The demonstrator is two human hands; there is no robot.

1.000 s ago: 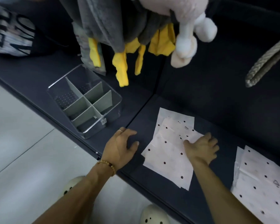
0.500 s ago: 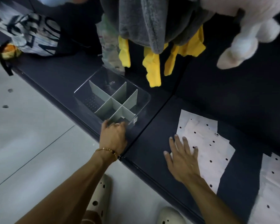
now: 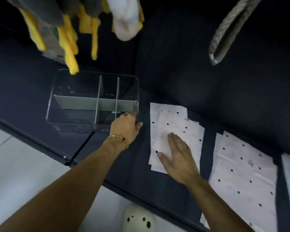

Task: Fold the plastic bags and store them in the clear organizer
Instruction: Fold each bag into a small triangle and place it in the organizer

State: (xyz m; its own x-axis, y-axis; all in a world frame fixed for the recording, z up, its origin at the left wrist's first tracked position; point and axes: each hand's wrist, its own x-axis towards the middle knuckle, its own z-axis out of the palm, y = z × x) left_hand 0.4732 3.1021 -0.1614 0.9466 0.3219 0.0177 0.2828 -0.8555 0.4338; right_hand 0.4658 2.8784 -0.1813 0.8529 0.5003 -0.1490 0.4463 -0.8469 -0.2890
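While left hand (image 3: 125, 127) grips rigid clear organizer (image 3: 70, 121), right hand (image 3: 179, 156) flattens dotted bags (image 3: 174, 124).

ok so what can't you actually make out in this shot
- Head view, left hand: its fingers curl over the clear organizer corner, so the grip itself is hidden.
- Polka-dot bags under the right hand: overlapping sheets, so their count is unclear.
- Second bag pile: cut off by the right and bottom edges.
- Yellow and grey hanging items: motion-blurred and cropped by the top edge.
- Small label on the organizer: too small to read.
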